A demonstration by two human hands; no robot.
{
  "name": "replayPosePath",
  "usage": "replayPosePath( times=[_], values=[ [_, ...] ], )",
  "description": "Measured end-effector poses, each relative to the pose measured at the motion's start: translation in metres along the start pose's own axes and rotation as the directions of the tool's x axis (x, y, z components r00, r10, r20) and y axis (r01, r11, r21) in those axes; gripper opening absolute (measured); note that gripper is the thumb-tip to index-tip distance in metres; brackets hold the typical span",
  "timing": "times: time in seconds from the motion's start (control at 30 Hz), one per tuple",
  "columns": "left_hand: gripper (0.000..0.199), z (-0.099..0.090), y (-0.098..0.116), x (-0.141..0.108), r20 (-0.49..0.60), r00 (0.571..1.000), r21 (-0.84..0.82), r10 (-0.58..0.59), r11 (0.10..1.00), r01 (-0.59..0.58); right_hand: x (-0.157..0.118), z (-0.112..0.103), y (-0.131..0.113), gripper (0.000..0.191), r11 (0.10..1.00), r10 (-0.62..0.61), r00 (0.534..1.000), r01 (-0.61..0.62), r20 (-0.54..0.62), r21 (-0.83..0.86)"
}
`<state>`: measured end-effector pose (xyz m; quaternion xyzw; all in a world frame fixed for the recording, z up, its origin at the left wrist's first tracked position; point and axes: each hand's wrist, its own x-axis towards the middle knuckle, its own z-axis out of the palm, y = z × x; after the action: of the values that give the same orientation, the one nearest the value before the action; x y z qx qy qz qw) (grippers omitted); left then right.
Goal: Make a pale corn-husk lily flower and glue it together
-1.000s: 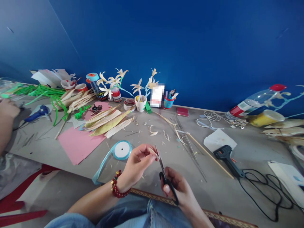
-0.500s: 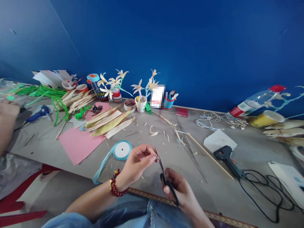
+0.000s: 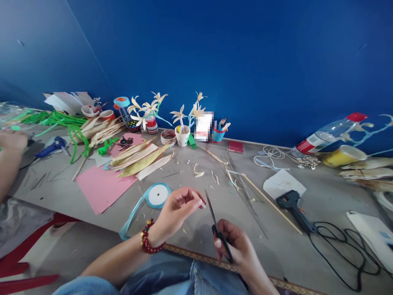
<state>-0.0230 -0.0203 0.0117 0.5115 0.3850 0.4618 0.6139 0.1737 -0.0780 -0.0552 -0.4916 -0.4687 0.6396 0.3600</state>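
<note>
Scissors just beside a pale strip, right of the ribbon spool

The ribbon spool lies flat on the desk, its blue ribbon trailing toward the near edge. Just right of the spool, the left hand has its fingers bent and closed, thumb and fingertips pinching the strip, whose end pokes out past them. Farther right of the spool and nearer the person, the right hand has its fingers curled around the scissors' black handles. The blades look together and point away from the person, near the strip's end but apart from it.

Behind the spool lie pale and yellowish husks; left of it, pink paper. Farther behind stands a white cup with pale flowers. Well to the spool's right lies a dark glue gun. Far left of the spool is another person's hand; its grip cannot be told.
</note>
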Motion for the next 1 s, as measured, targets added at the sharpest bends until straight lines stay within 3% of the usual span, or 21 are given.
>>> replayPosePath(
  times=[0.07,0.1,0.2,0.3,0.4,0.57,0.67,0.77,0.9,1.0],
  values=[
    [0.023,-0.004,-0.002,-0.001,-0.021,1.0,0.016,-0.012,1.0,0.012,0.0,-0.011,-0.003,0.047,0.952,-0.087,0.993,0.057,-0.086,-0.301],
    [0.023,-0.006,-0.004,-0.002,-0.03,0.999,0.012,-0.013,1.0,0.014,0.001,-0.017,-0.004,0.042,0.874,-0.136,0.983,0.063,-0.119,-0.481],
    [0.021,-0.011,-0.01,-0.003,-0.05,0.999,-0.014,-0.001,1.0,0.001,0.004,-0.028,-0.013,0.028,0.531,-0.248,0.952,-0.023,-0.181,-0.847],
    [0.02,-0.012,-0.014,-0.004,-0.046,0.999,-0.012,-0.007,1.0,0.007,0.01,-0.023,-0.025,0.019,0.254,-0.299,0.95,-0.01,-0.088,-0.967],
    [0.019,-0.011,-0.014,-0.004,-0.034,0.999,0.01,-0.017,1.0,0.018,0.018,-0.013,-0.037,0.016,0.129,-0.246,0.969,0.041,0.008,-0.991],
    [0.014,-0.011,-0.014,-0.006,-0.003,1.0,0.063,-0.004,0.998,0.004,0.028,-0.018,-0.052,0.014,0.341,-0.081,0.992,0.119,0.097,-0.932],
    [0.008,-0.007,-0.018,-0.007,0.073,0.997,0.183,-0.033,0.983,0.019,0.025,-0.022,-0.06,0.015,0.543,-0.137,0.98,0.194,0.141,-0.817],
    [0.007,0.0,-0.022,-0.008,0.179,0.983,0.385,-0.031,0.922,-0.042,0.02,-0.012,-0.065,0.016,0.737,-0.234,0.967,0.242,0.098,-0.631],
    [0.011,0.009,-0.023,-0.008,0.194,0.981,0.538,-0.01,0.837,-0.098,0.017,0.003,-0.063,0.019,0.788,-0.29,0.957,0.244,0.009,-0.565],
    [0.009,0.011,-0.023,-0.008,0.195,0.981,0.534,-0.023,0.841,-0.086,0.017,0.006,-0.057,0.022,0.816,-0.294,0.955,0.225,-0.047,-0.532]
  ],
)
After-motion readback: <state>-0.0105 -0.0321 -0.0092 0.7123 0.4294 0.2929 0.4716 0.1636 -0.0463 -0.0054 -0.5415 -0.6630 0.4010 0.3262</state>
